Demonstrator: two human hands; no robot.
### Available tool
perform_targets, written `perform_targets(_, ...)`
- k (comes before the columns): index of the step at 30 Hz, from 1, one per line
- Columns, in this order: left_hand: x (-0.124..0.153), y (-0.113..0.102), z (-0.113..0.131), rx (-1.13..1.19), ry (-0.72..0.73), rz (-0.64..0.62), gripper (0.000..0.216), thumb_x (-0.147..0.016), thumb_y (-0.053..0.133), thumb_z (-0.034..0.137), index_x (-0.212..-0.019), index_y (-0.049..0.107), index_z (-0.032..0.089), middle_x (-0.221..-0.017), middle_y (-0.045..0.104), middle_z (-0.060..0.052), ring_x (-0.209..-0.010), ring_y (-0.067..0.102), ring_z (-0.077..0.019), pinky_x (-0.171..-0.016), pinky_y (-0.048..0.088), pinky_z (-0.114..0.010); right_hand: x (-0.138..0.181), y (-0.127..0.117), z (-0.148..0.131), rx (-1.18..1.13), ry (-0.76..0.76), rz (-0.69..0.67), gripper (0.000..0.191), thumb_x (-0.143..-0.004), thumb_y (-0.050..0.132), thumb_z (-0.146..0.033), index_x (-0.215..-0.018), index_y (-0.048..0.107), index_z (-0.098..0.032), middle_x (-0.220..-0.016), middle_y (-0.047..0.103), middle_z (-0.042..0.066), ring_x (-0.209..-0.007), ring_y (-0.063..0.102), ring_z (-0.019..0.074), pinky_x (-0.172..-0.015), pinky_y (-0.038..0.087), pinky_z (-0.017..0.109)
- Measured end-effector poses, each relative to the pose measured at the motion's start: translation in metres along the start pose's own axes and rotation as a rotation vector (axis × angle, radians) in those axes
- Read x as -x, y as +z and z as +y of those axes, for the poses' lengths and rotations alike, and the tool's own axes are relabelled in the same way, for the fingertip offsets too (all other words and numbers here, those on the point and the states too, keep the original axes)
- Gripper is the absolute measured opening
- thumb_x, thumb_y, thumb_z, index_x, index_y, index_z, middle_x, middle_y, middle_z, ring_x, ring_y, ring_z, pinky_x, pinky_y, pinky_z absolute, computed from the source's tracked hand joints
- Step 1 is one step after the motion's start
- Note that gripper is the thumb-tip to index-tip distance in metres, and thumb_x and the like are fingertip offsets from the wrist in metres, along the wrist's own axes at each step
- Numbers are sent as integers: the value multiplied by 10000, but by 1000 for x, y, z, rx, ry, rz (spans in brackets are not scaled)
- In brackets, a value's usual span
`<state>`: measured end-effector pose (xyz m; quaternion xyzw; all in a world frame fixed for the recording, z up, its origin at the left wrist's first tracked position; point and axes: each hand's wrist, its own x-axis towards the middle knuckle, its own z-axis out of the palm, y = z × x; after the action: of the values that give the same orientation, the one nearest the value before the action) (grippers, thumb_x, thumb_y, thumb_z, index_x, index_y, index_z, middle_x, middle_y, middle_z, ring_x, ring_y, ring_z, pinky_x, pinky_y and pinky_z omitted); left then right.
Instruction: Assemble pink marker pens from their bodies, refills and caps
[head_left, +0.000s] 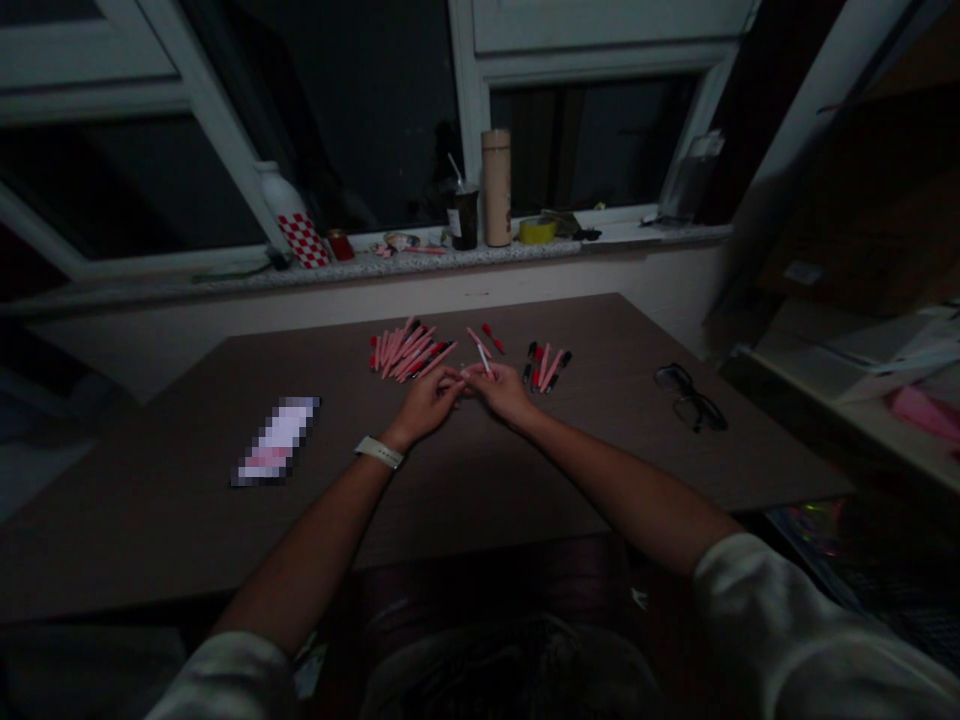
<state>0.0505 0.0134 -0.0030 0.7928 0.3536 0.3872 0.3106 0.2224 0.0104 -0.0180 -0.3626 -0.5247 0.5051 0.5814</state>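
1. Between 8 and 9 o'clock from where the fingertips are meeting, a smartphone [277,440] is lying on the tabletop [540,490], well apart.
2. At 10 o'clock, a heap of pink, red and black pens [409,350] is lying just beyond the left hand.
3. The left hand [433,398], with a pale wristwatch [380,451] on its wrist, is narrowing its grip to a pinch; I cannot tell whether it is holding anything small.
4. Near 1 o'clock, a loose pink pen [475,339] is lying on the tabletop, and a red pen [493,338] is resting just beside it.
5. The right hand [501,388] is closing its grip around a slim white pen-like stick [484,358]. The stick is projecting toward 11 o'clock, its long axis running 11 to 5; the right hand is nearer, the left fingertips sitting at its 8 o'clock.
6. At 3 o'clock, a smaller pen group [547,368] is lying near the right hand; farther out, black-framed eyeglasses [690,397] are resting.
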Motion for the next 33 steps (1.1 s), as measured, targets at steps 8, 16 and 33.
perform_targets(8, -2, 1, -2, -15, 24, 17, 304, -935, 579, 489, -942, 562, 186, -873, 755, -74, -718, 711, -166, -611, 555, -267, 2, 2, -8, 116, 16, 55, 207, -691, 721, -372, -694, 674, -170, -650, 652, 6, -662, 600, 147, -650, 486, 262)
perform_targets(16, -4, -3, -6, -84, 46, 140, 298, -897, 649, 464, -930, 644, 169, -843, 743, -68, -735, 705, -182, -650, 564, -291, 3, -1, -11, 207, 37, 105, 184, -694, 755, -343, -691, 677, -176, -632, 627, -3, -677, 579, 153, -642, 478, 261)
perform_targets(33, -5, -2, -8, 59, 20, 214, 299, -860, 725, 436, -929, 651, 154, -843, 736, -71, -700, 710, -170, -593, 571, -259, 0, -5, 7, 67, -16, 96, 437, -696, 793, -555, -900, 737, -173, -795, 704, 29, -722, 586, 148, -693, 459, 278)
